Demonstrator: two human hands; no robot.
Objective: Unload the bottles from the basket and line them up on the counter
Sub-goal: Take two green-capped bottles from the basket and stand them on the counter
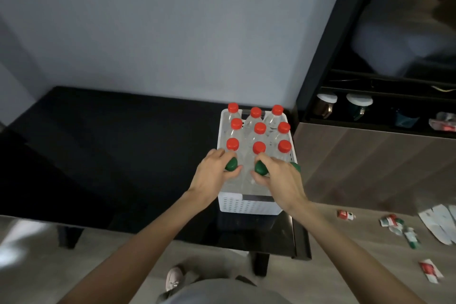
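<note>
The white basket (246, 205) sits just right of frame centre, on the right end of the black counter (123, 143). It's packed with upright clear bottles: nine red-capped bottles (259, 128) in three rows, plus a green-capped row nearest the camera. The left hand (213, 174) has its fingers curled round the top of the left green-capped bottle (231, 164). The right hand (282, 180) grips the middle green-capped bottle (259, 168) the same way. A third green cap (296, 167) peeks out past it. Lower right, wrappers (394, 224) litter the floor.

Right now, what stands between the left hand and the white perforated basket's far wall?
Three red-capped clear plastic bottles in a column, per the head view.
</note>
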